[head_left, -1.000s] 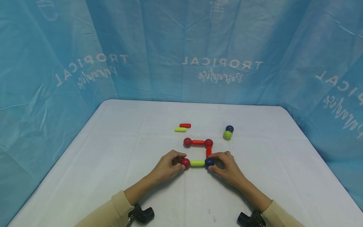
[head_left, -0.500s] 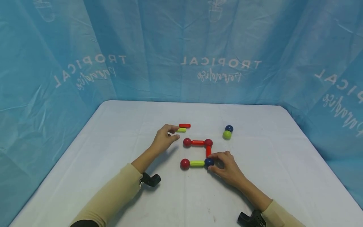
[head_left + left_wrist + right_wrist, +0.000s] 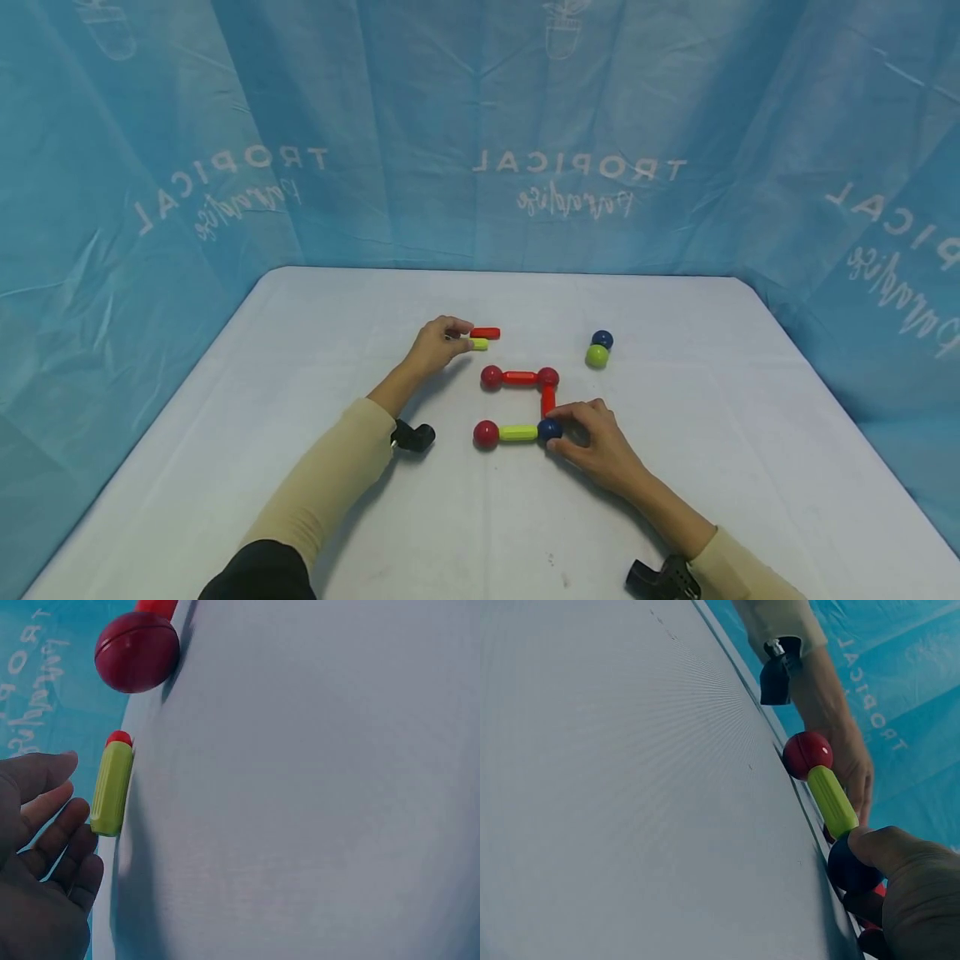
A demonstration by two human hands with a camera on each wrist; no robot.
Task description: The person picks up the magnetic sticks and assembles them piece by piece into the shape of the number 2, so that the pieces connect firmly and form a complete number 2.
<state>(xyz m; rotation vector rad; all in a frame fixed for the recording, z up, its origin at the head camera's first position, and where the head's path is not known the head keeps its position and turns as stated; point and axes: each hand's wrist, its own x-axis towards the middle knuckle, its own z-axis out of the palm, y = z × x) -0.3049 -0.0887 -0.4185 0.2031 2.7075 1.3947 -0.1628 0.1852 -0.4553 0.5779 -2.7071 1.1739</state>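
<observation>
White-covered table (image 3: 375, 333), blue curtain (image 3: 420, 221) behind the table and along its left and right sides, mirrored pale "TROPICAL Paradise" lettering (image 3: 587, 165) beyond its far edge, potted-plant outline (image 3: 562, 40) high behind it, faint smudges (image 3: 566, 578) toward its near side

Blue curtain (image 3: 420, 221) w/ mirrored "TROPICAL" lettering (image 3: 585, 164) behind white tbl (image 3: 675, 325), prob. cloth-covered.
</observation>
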